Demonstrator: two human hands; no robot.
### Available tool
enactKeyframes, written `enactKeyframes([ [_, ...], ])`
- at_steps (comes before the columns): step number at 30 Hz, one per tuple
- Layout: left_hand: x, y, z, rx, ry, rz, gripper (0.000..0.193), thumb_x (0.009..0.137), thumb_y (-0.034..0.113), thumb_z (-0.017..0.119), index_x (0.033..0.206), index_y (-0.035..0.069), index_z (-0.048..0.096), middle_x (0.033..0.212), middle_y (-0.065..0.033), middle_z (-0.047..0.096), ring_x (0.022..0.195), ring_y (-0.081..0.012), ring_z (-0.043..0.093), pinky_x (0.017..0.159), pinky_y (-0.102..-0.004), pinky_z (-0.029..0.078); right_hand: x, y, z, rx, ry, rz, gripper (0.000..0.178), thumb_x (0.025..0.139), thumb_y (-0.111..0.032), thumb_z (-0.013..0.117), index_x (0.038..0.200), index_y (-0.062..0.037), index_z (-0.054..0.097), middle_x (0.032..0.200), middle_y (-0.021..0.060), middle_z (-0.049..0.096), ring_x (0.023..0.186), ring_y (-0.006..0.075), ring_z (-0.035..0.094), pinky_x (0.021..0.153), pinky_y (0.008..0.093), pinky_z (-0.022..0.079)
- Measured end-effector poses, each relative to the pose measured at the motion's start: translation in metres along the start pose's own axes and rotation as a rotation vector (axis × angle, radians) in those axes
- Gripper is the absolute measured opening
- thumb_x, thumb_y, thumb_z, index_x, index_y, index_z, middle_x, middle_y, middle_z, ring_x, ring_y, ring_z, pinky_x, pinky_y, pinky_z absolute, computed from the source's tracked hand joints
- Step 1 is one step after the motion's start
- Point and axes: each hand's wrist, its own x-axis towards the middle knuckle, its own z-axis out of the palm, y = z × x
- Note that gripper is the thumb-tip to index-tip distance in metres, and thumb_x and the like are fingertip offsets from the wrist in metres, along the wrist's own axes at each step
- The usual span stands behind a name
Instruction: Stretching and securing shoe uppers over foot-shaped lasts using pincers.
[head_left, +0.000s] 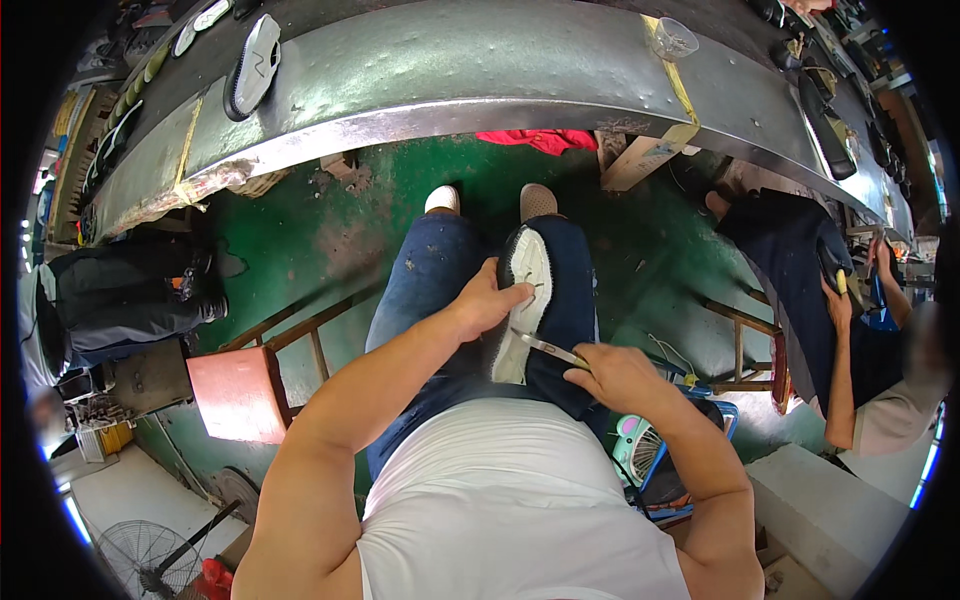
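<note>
Across my thighs lies a shoe (543,262) with its pale underside up, a dark rim along its left edge and a few thin dark strands on the surface. My left hand (492,300) grips the shoe near its middle, the thumb pressed on the pale face. In my right hand (616,375) is a slim silver knife-like tool (548,348), its exact kind unclear. The tool's tip meets the narrower, nearer part of the shoe, and my fingers are closed round its handle end.
A metal-topped bench (450,60) curves ahead, bearing another pale-bottomed shoe (256,66) and a clear plastic cup (674,38). A reddish stool (238,393) stands left, a small green fan (636,445) right. One person works at the right, another sits far left.
</note>
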Motion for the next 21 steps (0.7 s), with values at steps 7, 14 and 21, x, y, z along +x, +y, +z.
enactKeyframes([
  [7, -0.046, -0.053, 0.002, 0.404, -0.096, 0.252, 0.103, 0.096, 0.028, 0.060, 0.155, 0.003, -0.021, 0.162, -0.0297, 0.006, 0.152, -0.0370, 0.010, 0.122, -0.0376, 0.017, -0.003, 0.028, 0.021, 0.433, -0.124, 0.181, 0.045, 0.103, -0.041, 0.047, 0.095, 0.0000, 0.064, 0.082, 0.0192, 0.069, 0.076, 0.0336, 0.068, 0.070, 0.0445, 0.052],
  [14, -0.039, -0.063, 0.012, 0.346, 0.070, 0.200, 0.104, 0.096, 0.010, 0.060, 0.155, 0.015, -0.026, 0.163, -0.0231, 0.012, 0.148, -0.0264, 0.021, 0.118, -0.0318, 0.022, -0.003, 0.022, -0.025, 0.638, -0.347, 0.390, 0.043, 0.105, -0.037, 0.046, 0.100, 0.0010, 0.065, 0.085, 0.0080, 0.071, 0.070, 0.0145, 0.066, 0.052, 0.0280, 0.048],
  [21, -0.041, -0.062, 0.011, 0.378, 0.046, 0.248, 0.110, 0.093, 0.011, 0.066, 0.155, 0.010, -0.024, 0.162, -0.0252, 0.016, 0.147, -0.0277, 0.026, 0.117, -0.0315, 0.024, 0.057, 0.010, 0.005, 0.228, 0.371, 0.021, 0.045, 0.106, -0.038, 0.044, 0.092, 0.0030, 0.059, 0.077, 0.0139, 0.068, 0.070, 0.0238, 0.068, 0.067, 0.0356, 0.053],
])
